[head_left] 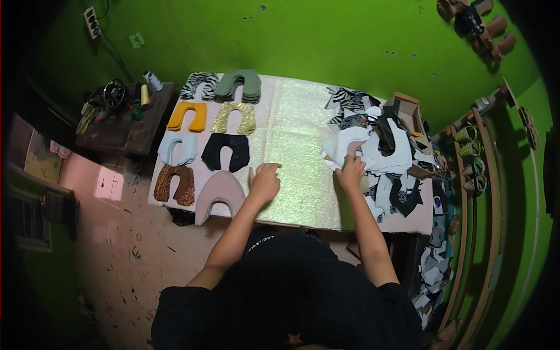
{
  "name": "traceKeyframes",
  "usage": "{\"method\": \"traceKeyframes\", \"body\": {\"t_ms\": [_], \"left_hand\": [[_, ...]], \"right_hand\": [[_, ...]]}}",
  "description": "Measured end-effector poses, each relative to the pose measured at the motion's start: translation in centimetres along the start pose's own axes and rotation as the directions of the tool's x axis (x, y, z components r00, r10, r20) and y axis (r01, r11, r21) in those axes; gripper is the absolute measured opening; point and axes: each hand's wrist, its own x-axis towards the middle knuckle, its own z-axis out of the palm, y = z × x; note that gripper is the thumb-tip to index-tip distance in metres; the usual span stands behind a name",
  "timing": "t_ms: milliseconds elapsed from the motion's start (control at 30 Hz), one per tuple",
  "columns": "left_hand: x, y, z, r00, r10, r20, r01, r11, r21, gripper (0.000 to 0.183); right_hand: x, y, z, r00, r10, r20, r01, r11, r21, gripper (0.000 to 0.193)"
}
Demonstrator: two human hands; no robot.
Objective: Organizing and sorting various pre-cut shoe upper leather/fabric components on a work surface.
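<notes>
My left hand (265, 183) lies on the shiny gold-toned sheet (297, 134) with fingers apart and nothing in it. Beside it are a pink U-shaped piece (220, 191) and a black U-shaped stack (225, 153). My right hand (352, 173) is at the near edge of the scrap pile, its thumb and fingers closing on a white cut scrap (341, 146); the exact grip is partly hidden. More U-shaped stacks stand in rows at the left: leopard print (174, 185), pale blue (178, 149), yellow (188, 116), gold (234, 118), zebra print (199, 86) and green (238, 86).
White, black and patterned offcuts (392, 153) cover the table's right end, beside a cardboard box (406, 112). A dark wooden side table (125, 137) carries thread cones and a black handwheel. Wooden racks with sandals (470, 149) line the right wall. Scraps (433, 274) lie below.
</notes>
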Motion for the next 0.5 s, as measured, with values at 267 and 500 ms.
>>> {"method": "traceKeyframes", "body": {"t_ms": [267,500], "left_hand": [[2.4,5.6,6.6,0.944,0.155,0.292,-0.136,0.987,-0.083,0.037],[5.2,6.0,10.7,0.922,0.242,0.303,-0.186,0.961,-0.202,0.034]], "right_hand": [[1.7,4.3,0.1,0.978,-0.192,0.087,0.200,0.975,-0.099,0.044],[2.8,6.4,1.4,0.886,-0.464,-0.022,0.458,0.882,-0.112,0.015]]}}
